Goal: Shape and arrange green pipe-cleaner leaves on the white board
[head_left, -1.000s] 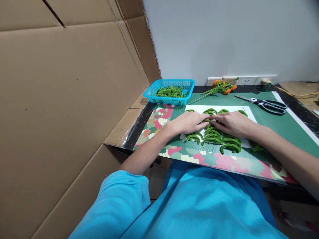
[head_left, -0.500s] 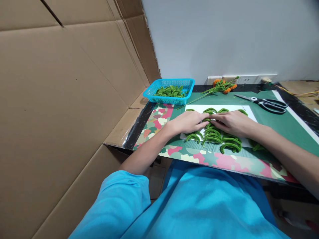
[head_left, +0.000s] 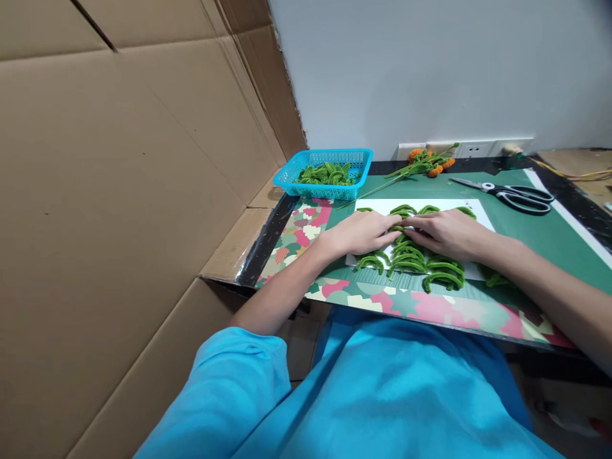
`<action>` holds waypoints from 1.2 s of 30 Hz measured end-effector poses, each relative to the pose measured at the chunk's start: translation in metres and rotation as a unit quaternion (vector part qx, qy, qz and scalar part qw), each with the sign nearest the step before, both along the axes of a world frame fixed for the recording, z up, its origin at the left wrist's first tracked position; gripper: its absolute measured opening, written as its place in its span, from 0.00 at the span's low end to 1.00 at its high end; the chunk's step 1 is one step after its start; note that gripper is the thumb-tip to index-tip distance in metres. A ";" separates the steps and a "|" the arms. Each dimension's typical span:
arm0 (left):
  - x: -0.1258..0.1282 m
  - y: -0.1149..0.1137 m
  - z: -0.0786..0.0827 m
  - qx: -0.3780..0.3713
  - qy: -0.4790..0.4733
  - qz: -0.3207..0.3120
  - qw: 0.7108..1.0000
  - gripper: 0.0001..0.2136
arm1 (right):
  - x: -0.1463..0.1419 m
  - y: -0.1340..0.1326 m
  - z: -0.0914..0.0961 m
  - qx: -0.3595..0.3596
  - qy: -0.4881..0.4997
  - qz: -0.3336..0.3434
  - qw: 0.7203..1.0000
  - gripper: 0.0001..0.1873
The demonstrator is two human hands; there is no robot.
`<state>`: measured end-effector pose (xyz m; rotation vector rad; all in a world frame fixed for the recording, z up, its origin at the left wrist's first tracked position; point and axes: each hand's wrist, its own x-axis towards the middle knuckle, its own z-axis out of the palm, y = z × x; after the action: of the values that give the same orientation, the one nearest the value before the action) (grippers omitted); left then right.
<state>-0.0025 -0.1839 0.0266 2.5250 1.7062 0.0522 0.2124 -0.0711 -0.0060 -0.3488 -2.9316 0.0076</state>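
Several green fuzzy curved pieces [head_left: 442, 277] lie in rows on a white sheet [head_left: 479, 218] on the table. My left hand [head_left: 363, 233] and my right hand [head_left: 447, 234] rest palm down over them, fingertips meeting in the middle. Both sets of fingers are drawn together and pinch one green curved piece [head_left: 400, 227] between them. Parts of the rows are hidden under my hands.
A blue plastic basket [head_left: 357, 159] with more green pieces stands at the back left. Green stems with orange flowers [head_left: 429, 166] and black-handled scissors [head_left: 520, 195] lie at the back. A green mat [head_left: 540, 239] and camouflage-pattern sheet [head_left: 306, 233] cover the table. Cardboard panels [head_left: 119, 191] stand on the left.
Both hands have stayed on the same spot, with only slight finger motion. The view has shifted a little.
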 end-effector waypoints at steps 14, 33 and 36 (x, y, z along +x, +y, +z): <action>0.001 -0.001 0.002 -0.010 -0.010 0.009 1.000 0.17 | 0.000 0.001 -0.001 -0.008 0.003 0.002 1.000 0.21; 0.001 -0.004 0.007 -0.009 -0.011 0.004 1.000 0.15 | -0.001 -0.001 0.000 -0.009 0.006 0.014 1.000 0.23; 0.001 -0.004 0.007 -0.008 -0.010 0.007 1.000 0.15 | -0.001 -0.001 0.000 -0.009 0.003 0.013 1.000 0.23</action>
<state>-0.0012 -0.1878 0.0337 2.4921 1.7111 0.0635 0.2114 -0.0718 -0.0060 -0.3123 -2.9320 0.0398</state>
